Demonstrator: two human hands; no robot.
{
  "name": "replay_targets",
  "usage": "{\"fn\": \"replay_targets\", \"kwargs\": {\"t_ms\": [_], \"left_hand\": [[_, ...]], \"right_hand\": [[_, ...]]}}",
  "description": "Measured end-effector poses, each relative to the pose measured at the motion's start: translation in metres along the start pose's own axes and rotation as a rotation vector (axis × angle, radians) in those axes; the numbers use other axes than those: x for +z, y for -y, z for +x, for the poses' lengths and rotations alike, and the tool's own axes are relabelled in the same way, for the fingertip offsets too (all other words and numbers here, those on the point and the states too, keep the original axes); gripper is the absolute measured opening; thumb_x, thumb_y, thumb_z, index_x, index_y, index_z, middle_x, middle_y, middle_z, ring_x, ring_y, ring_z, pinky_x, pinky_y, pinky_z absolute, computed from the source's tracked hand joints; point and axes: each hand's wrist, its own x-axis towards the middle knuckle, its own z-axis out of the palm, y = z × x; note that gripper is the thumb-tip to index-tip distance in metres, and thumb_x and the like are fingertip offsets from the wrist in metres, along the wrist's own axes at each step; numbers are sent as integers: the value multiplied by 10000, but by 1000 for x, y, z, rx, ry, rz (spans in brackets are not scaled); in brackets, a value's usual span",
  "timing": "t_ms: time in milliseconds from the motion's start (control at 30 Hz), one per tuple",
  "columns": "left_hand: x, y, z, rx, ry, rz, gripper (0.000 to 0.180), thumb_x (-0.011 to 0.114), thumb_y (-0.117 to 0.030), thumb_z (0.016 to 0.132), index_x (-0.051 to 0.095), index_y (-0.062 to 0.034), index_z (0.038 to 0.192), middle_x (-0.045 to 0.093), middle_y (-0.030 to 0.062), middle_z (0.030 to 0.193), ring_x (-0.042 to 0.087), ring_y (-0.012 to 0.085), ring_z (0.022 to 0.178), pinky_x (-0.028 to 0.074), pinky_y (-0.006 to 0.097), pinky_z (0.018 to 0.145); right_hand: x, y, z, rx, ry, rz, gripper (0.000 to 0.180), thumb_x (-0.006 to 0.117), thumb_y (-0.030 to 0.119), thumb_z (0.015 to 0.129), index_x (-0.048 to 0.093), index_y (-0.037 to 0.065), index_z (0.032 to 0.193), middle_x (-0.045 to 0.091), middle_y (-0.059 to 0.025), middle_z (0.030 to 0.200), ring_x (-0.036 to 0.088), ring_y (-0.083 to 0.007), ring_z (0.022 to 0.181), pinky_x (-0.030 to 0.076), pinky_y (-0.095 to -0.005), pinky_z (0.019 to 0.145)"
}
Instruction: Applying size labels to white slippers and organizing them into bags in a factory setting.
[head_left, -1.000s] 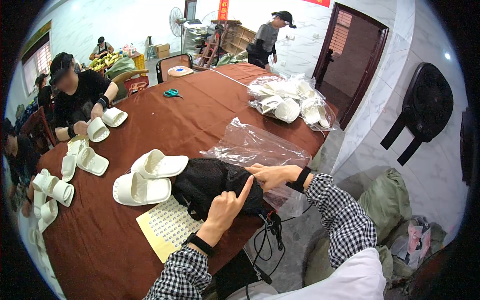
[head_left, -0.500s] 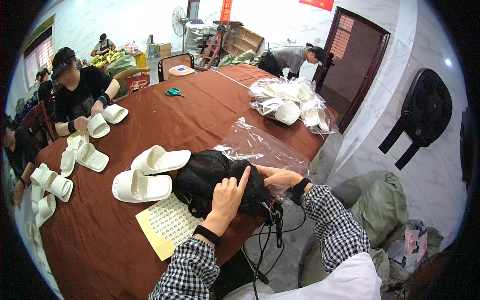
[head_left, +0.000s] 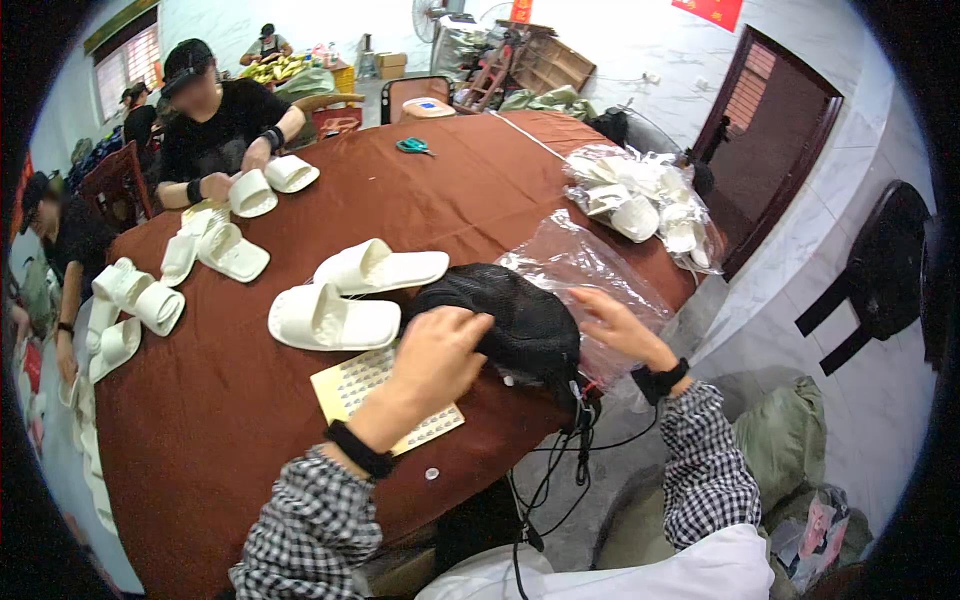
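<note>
A black mesh cap [head_left: 510, 312] lies at the near edge of the brown-covered table, touching or beside a pair of white slippers [head_left: 345, 318]. My left hand [head_left: 432, 362] is over the cap's left side and a yellow-backed sheet of small labels [head_left: 345, 385]. Its fingers are curled together, slightly blurred; whatever they hold, if anything, is hidden. To the cap's right, my right hand [head_left: 622, 328] has its fingers stretched apart, close to a clear plastic bag [head_left: 575, 250] that lies partly behind the cap. A small round white sticker [head_left: 432, 474] rests on the cloth below the sheet.
Bagged white slippers [head_left: 640, 205] are piled at the far right. Teal-handled scissors [head_left: 413, 147] lie farther back. Across the table at left, a person [head_left: 215, 125] handles white slippers, with several more [head_left: 150, 300] along the left side. Black cables [head_left: 585, 440] hang off the near edge.
My left hand has come off the cap toward the label sheet, its pointing finger now curled. My right hand has drawn back from the cap's side. The view has shifted left.
</note>
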Motion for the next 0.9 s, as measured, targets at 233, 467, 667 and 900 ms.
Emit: {"fn": "replay_targets", "kwargs": {"t_ms": [233,467,667,900], "left_hand": [[-36,59,-51,-304,-35,492,717,717,-291,801,426,-37,1405,525,245,1256,544,409,1116,431,493,970],[-8,80,-51,-550,290,677,845,706,-291,781,298,-107,1498,544,257,1174,608,454,959,549,479,787],[-51,92,-93,-412,229,465,707,691,-181,772,426,-75,1420,571,243,1180,605,428,997,511,500,861],[-134,60,-169,-337,53,298,512,577,-4,786,497,46,1289,565,245,1232,556,386,1130,461,421,975]], "right_hand": [[4,115,48,-323,93,-144,363,596,97,887,576,42,1246,551,-162,1289,530,-339,1201,442,-397,1002],[118,81,177,-116,-60,-628,496,632,290,822,568,128,1287,557,-239,1236,555,-395,1129,444,-509,952],[139,61,213,58,76,-424,410,596,176,801,616,187,1210,622,-208,1080,592,-396,1014,460,-550,888],[145,152,164,-528,-226,-433,272,630,79,779,650,82,1050,614,-103,930,620,-274,864,527,-398,700]]}}
